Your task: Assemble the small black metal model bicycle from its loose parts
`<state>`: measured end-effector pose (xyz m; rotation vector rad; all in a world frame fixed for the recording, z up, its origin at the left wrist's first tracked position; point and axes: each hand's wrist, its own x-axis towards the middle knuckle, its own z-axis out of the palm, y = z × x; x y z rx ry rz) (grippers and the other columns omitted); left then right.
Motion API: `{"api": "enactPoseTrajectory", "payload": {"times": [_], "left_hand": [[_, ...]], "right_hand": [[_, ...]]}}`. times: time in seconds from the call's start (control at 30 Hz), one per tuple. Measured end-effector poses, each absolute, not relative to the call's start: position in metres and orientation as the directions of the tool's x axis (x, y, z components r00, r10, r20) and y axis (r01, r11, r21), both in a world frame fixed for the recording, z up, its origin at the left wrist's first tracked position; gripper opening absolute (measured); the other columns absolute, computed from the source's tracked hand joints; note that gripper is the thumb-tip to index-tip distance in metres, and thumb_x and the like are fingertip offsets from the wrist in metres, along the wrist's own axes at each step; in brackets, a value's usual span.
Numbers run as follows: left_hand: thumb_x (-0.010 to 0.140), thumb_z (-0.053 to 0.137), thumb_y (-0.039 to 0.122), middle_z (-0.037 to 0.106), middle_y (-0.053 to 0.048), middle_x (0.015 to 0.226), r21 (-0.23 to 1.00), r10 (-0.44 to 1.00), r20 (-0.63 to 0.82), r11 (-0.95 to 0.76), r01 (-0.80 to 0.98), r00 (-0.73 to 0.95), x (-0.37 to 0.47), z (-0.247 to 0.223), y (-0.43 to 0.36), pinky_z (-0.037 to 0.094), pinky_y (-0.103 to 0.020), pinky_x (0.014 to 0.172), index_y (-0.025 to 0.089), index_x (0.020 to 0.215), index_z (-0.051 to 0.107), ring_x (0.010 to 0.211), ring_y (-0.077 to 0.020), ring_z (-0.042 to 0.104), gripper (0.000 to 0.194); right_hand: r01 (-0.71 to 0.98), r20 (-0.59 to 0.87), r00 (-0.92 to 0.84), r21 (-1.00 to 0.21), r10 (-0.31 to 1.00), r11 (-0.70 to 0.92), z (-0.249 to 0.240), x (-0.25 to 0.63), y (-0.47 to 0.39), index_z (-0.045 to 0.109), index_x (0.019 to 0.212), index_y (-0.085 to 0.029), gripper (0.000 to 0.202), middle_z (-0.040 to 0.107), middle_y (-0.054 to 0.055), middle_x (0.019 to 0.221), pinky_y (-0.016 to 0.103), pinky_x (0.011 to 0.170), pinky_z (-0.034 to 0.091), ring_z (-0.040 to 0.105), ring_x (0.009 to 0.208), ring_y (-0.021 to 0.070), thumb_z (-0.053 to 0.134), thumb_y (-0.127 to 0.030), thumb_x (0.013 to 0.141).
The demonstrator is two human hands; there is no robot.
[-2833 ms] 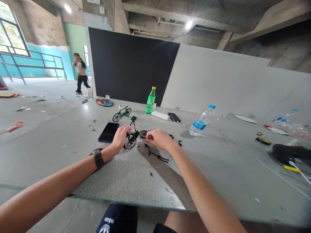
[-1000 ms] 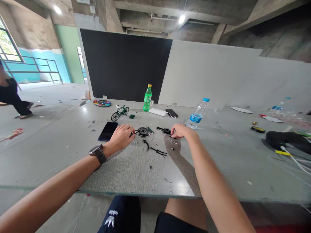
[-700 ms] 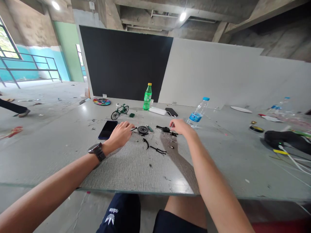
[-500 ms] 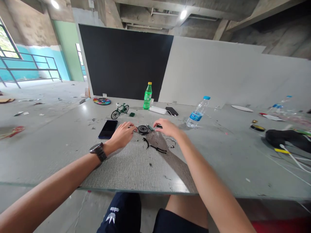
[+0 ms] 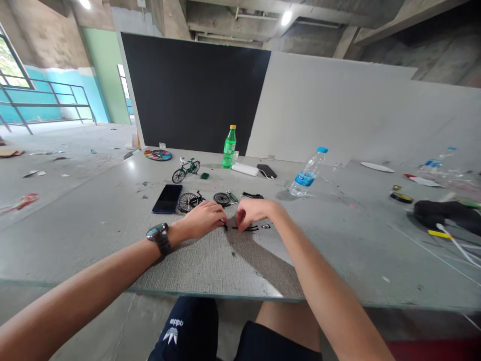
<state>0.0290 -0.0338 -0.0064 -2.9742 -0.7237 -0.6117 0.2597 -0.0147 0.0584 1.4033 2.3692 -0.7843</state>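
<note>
on the table [image 5: 169, 273], haste could flick the forked part [image 5: 251, 229]; we can't tell whether left hand [image 5: 205, 218] or right hand [image 5: 252, 210] grips.

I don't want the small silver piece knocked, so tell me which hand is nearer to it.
Right. The right hand is just to the left of the small silver piece; the left hand is farther left, past the right hand.

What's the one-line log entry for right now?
left hand: at small black part | right hand: over thin black part | green model bicycle: upright, farther back
</note>
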Motion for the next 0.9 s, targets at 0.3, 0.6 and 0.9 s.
{"api": "enactPoseTrajectory", "payload": {"times": [0.3, 0.6, 0.9], "left_hand": [[0.1, 0.052, 0.025, 0.073, -0.004, 0.094, 0.477, 0.684, 0.538, -0.729, 0.491, 0.493, 0.024, -0.001, -0.031, 0.049, -0.032, 0.079, 0.021, 0.102, 0.066, 0.087, -0.0199, 0.066, 0.015], [0.084, 0.075, 0.023, 0.077, -0.003, 0.09, 0.679, 0.779, 0.561, -0.627, 0.382, 0.281, 0.025, 0.0, -0.03, 0.052, -0.032, 0.079, 0.022, 0.102, 0.07, 0.082, -0.0194, 0.07, 0.019], [0.081, 0.077, 0.022, 0.077, -0.002, 0.09, 0.745, 0.802, 0.544, -0.597, 0.299, 0.246, 0.025, -0.003, -0.03, 0.055, -0.032, 0.08, 0.022, 0.1, 0.067, 0.085, -0.0195, 0.072, 0.022]], "right_hand": [[0.738, -0.128, -0.538, -0.548, 0.833, 0.393, 0.062, 0.265, -0.013, 0.071, 0.094, -0.019, 0.018, 0.07, 0.004, 0.084, 0.029, 0.062, 0.044, 0.058, 0.071, 0.0154, 0.068, -0.033, 0.083], [0.32, 0.274, -0.455, -0.837, 0.847, 0.443, 0.054, 0.249, -0.01, 0.072, 0.099, -0.02, 0.03, 0.07, 0.004, 0.085, 0.03, 0.067, 0.051, 0.063, 0.075, 0.0156, 0.067, -0.047, 0.089], [0.197, 0.384, -0.383, -0.855, 0.84, 0.48, 0.046, 0.236, -0.012, 0.074, 0.094, -0.019, 0.031, 0.071, 0.003, 0.079, 0.03, 0.069, 0.054, 0.063, 0.07, 0.0142, 0.074, -0.049, 0.084]]}}
